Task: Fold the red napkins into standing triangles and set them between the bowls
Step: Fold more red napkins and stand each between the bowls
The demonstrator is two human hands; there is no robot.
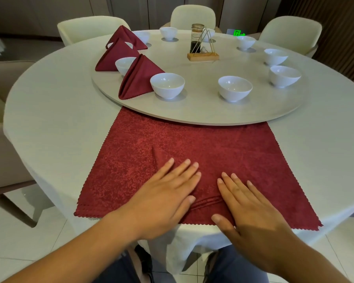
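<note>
Head view: left hand (164, 198) and right hand (251, 209), fingers flat and released, press the red napkin (192, 152); existing wrinkles risk a crooked fold.

The flat napkin's (192, 144) far edge slips out of sight under the turntable's (202, 111) near rim. Its near middle is covered by the left hand (164, 199) and right hand (251, 211), both lying flat on it.

Toward the turntable's left edge a folded napkin (139, 78) hides one side of a bowl (124, 64) — behind a second folded napkin (117, 55), the second bowl (129, 44) shows only slivers of rim.

At the far edge a bottle (197, 37) screens part of a far bowl (212, 33). The green sign (237, 33) beyond is too blurred to read.
</note>
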